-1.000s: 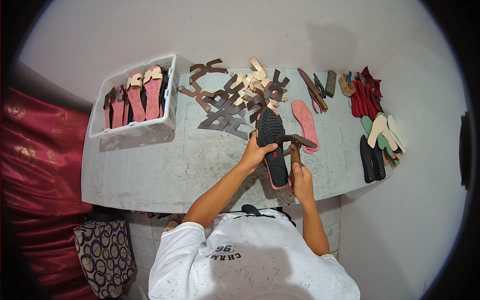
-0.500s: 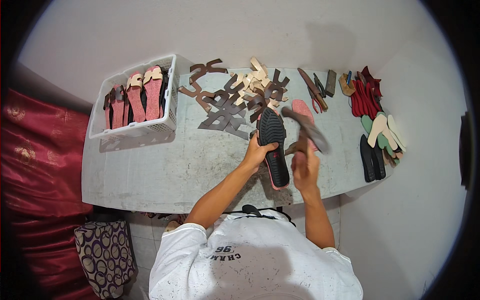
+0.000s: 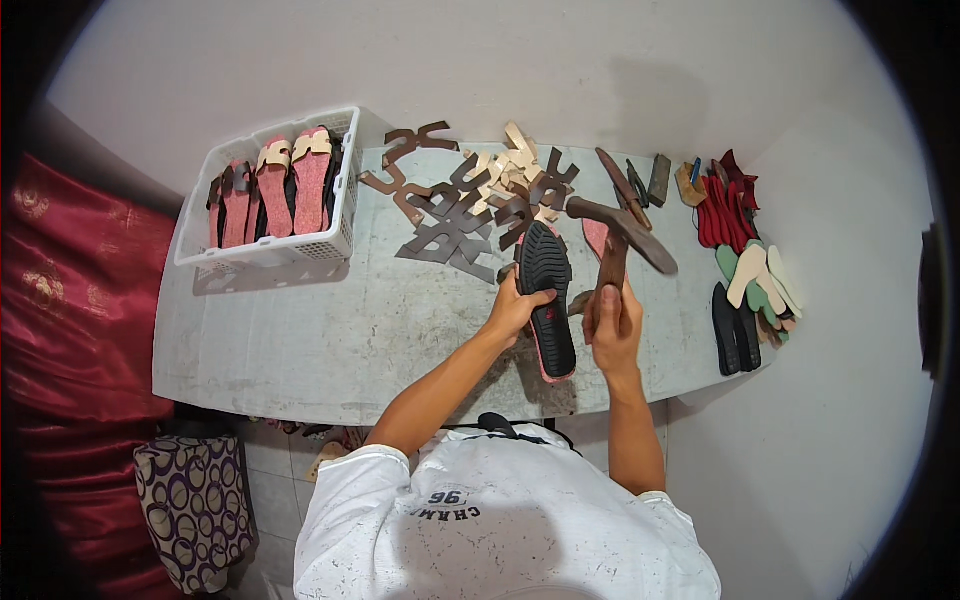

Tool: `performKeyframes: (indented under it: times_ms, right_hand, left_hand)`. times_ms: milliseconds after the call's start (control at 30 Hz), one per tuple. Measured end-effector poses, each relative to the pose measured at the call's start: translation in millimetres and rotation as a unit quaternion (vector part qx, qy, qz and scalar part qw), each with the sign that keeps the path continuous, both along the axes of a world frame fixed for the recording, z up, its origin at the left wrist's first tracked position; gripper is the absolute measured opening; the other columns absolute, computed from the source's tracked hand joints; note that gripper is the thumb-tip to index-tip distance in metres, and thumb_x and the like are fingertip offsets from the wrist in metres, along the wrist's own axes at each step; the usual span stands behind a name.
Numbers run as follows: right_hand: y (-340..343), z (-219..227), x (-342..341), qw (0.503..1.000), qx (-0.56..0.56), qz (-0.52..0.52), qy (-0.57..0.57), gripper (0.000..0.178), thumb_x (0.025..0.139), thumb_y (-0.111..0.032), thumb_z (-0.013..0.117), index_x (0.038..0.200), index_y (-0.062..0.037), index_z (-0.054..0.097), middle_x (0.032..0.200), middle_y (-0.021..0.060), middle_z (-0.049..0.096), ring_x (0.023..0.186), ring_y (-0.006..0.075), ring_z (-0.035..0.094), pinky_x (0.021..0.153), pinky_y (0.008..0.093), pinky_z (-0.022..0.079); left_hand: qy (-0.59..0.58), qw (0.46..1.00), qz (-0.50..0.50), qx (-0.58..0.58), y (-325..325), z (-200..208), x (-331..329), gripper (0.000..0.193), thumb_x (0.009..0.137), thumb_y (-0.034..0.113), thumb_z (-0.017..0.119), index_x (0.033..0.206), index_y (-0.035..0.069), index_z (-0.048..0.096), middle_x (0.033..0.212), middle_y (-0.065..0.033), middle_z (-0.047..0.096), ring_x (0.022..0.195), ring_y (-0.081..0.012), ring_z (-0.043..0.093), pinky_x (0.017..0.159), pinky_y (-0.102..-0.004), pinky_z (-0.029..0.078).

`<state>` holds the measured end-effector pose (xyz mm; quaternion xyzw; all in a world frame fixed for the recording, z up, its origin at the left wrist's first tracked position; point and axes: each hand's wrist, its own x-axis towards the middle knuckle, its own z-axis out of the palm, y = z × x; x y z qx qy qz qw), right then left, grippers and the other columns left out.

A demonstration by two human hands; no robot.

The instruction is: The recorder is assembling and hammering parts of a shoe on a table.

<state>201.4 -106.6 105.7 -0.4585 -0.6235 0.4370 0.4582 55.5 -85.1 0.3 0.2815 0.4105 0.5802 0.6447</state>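
Note:
My left hand point(image 3: 516, 306) grips a sandal point(image 3: 546, 275) by its side, thumb across the black ridged sole, which faces up. A pink edge shows along the sandal's rim. My right hand point(image 3: 614, 325) is closed around the wooden handle of a hammer point(image 3: 622, 232), its dark head raised just right of the sandal's toe and apart from it. Partly hidden behind the hammer, a pink insole point(image 3: 595, 234) lies on the table. Something brown beneath the sandal, left of my right hand, is mostly hidden.
A white basket point(image 3: 345, 215) of pink-topped sandals stands at the table's left. Brown and beige strap pieces point(image 3: 455, 225) are heaped at the back. Pliers point(image 3: 637, 183), red pieces point(image 3: 718, 212), pale and green insoles point(image 3: 748, 275) and black soles point(image 3: 735, 330) lie to the right.
The hammer, blurred by motion before, now shows sharply, its head slightly farther right. My left hand keeps its hold on the sandal. The whole view has shifted slightly.

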Motion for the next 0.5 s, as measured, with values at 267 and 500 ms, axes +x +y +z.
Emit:
performKeyframes:
  times_ms: [267,500]
  right_hand:
    - [13.5,-23.0,6.2,0.967,-0.002,0.003,-0.253,0.038,0.095,-0.032,0.054,0.084,0.0038,0.057,0.065,0.0246,0.056,0.061,0.0401,0.059,0.055,0.0441,0.042]
    - [-19.9,5.7,8.3,0.994,-0.041,0.039,0.093,0.028,0.097,-0.027,0.051,0.089,-0.0007,0.054,0.057,0.0025,0.050,0.047,0.0073,0.046,0.043,0.0270,0.035]
  left_hand:
    - [0.018,1.000,-0.002,0.008,0.8,0.1,0.6,0.042,0.075,-0.004,0.069,0.112,0.003,0.050,0.099,-0.0067,0.062,0.087,-0.0172,0.062,0.079,-0.0312,0.051]
    - [0.009,1.000,0.012,-0.012,0.0,-3.2,3.1,0.044,0.076,-0.001,0.070,0.115,0.003,0.051,0.099,-0.0052,0.062,0.091,-0.0164,0.061,0.084,-0.0322,0.050]
